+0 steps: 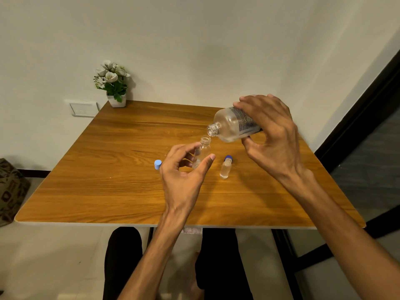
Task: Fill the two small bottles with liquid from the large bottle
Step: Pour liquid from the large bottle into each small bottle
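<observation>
My right hand (272, 135) grips the large clear bottle (231, 126) by its labelled body. It is uncapped and tilted left, its mouth just above and right of a small open bottle (203, 150) standing on the wooden table (108, 169). No stream of liquid shows. My left hand (184, 169) curls around that small bottle, index finger at its shoulder and thumb close on its right side. A second small bottle (225, 169) with a dark blue cap stands to the right, holding clear liquid. A light blue cap (158, 164) lies left of my left hand.
A white pot of artificial flowers (114, 85) stands at the table's far left corner against the wall. A wall switch plate (83, 108) is beside it. A patterned bag (10, 191) sits on the floor at left. My legs are under the near edge.
</observation>
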{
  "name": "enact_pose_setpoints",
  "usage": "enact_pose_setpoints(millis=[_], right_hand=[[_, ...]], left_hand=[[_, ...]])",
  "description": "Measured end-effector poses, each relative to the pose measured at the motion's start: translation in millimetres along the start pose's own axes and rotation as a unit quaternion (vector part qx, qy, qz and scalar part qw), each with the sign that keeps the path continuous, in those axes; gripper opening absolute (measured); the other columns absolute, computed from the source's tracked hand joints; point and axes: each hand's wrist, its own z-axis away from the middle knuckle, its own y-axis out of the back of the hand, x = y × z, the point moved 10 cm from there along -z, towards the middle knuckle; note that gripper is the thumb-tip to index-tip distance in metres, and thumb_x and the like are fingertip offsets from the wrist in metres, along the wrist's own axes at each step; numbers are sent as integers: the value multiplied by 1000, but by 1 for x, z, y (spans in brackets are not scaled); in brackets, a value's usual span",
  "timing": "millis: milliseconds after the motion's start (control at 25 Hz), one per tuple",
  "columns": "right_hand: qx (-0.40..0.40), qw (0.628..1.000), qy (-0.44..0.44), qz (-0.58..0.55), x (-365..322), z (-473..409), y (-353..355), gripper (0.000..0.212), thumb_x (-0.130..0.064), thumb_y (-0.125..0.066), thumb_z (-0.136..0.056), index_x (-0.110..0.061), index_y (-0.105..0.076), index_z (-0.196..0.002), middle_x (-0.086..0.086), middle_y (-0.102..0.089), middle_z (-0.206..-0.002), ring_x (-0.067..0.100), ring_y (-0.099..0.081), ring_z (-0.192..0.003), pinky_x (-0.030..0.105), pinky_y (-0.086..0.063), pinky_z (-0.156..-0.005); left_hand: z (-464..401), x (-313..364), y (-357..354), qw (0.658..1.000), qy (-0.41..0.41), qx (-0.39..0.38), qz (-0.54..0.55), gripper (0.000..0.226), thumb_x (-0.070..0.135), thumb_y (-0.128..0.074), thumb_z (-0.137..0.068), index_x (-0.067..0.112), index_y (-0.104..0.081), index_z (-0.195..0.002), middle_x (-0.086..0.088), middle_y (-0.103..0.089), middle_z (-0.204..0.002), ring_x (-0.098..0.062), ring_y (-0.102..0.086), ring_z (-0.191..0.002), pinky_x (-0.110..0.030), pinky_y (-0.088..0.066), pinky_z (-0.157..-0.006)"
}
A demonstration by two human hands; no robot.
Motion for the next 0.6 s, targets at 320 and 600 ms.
enact_pose_setpoints(millis=[320,600], right_hand=[[10,1000,13,7,-3,-3,2,64,-3,-76,-78,-7,-65,-141,11,-65,-145,32,-57,-138,57,-37,-120],[11,1000,23,18,-6,-5,2,61,-6,-74,-80,-7,-65,-140,11,-65,-145,32,-57,-138,56,-37,-120]], left_hand=[[-1,-3,1,1000,6,0,2,36,13,-93,-75,20,-76,-106,0,-73,-100,-22,-69,-85,-32,-59,-70],[-1,-4,1,1000,6,0,2,36,14,-93,-74,23,-76,-106,-1,-73,-100,-22,-69,-86,-31,-58,-70]])
